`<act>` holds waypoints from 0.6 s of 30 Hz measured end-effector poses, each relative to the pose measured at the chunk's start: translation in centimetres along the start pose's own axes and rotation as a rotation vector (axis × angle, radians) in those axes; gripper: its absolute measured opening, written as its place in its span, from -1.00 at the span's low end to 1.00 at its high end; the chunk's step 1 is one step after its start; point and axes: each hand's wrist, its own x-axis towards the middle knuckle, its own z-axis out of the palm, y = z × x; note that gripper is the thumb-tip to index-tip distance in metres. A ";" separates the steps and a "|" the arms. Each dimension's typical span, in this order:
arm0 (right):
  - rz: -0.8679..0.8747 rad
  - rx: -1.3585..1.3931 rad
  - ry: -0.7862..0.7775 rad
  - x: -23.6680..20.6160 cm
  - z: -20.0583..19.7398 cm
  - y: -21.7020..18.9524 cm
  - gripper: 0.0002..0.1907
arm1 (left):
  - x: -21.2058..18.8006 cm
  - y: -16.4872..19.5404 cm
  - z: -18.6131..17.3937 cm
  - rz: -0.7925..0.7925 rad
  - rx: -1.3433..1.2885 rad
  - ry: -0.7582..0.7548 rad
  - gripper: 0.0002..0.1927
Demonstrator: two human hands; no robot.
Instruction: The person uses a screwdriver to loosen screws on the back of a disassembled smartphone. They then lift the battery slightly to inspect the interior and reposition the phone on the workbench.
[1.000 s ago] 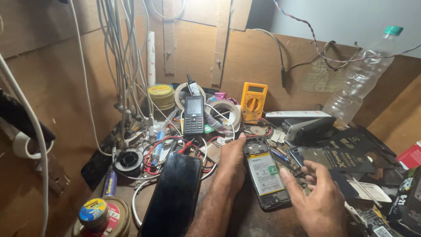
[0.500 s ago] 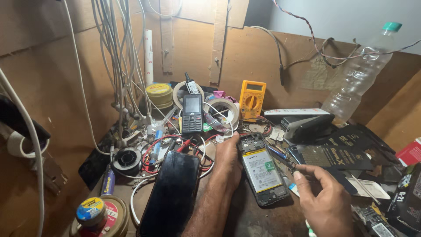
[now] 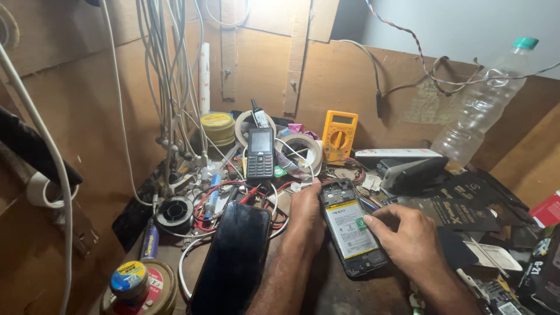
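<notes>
An opened smartphone lies back-up on the bench, its white battery and circuit board exposed. My left hand presses against its left edge, with the thumb at the top corner. My right hand reaches in from the right. Its thumb and forefinger pinch a small green tab on the battery. A black glass phone panel lies just left of my left forearm, apart from the opened phone.
A small keypad phone, tape rolls, a yellow multimeter and a yellow tin stand at the back. Grey cables hang on the left. A plastic bottle, a black tool and dark packets crowd the right.
My right hand has moved left from beside the phone onto the battery and now pinches the green tab. My left hand has stayed on the phone's left edge.
</notes>
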 end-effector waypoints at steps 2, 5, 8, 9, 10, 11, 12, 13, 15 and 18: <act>0.011 0.058 -0.021 0.1 0.3 0.8 -0.64 | 0.2 -0.2 -0.2 0.011 0.020 -0.035 -0.62; 0.098 0.238 -0.107 0.1 0.6 2.0 -0.64 | 0.5 -0.4 -0.2 -0.002 0.020 -0.029 -0.61; 0.197 0.436 -0.201 0.7 0.9 2.9 -0.67 | 0.7 -0.3 0.0 -0.032 0.019 -0.018 -0.60; 0.226 0.449 -0.218 0.8 0.9 3.2 -0.66 | 0.6 -0.3 0.1 -0.044 0.022 -0.016 -0.59; 0.254 0.463 -0.236 0.9 1.0 3.3 -0.66 | 0.6 -0.2 0.1 -0.035 0.030 -0.034 -0.59; 0.233 0.546 -0.229 1.1 1.2 3.4 -0.67 | 0.5 -0.2 0.1 -0.027 0.039 -0.050 -0.59; 0.213 0.628 -0.221 1.4 1.4 3.4 -0.69 | 0.3 -0.1 0.1 -0.020 0.048 -0.066 -0.59; 0.194 0.711 -0.210 1.6 1.6 3.4 -0.70 | 0.1 -0.1 0.2 -0.007 0.062 -0.077 -0.59; 0.222 0.747 -0.160 2.4 1.9 3.1 -0.70 | -0.3 0.0 0.4 0.015 0.092 -0.102 -0.58; 0.238 0.854 -0.189 3.8 2.2 2.1 -0.65 | -1.1 0.4 0.7 -0.046 0.109 -0.092 -0.60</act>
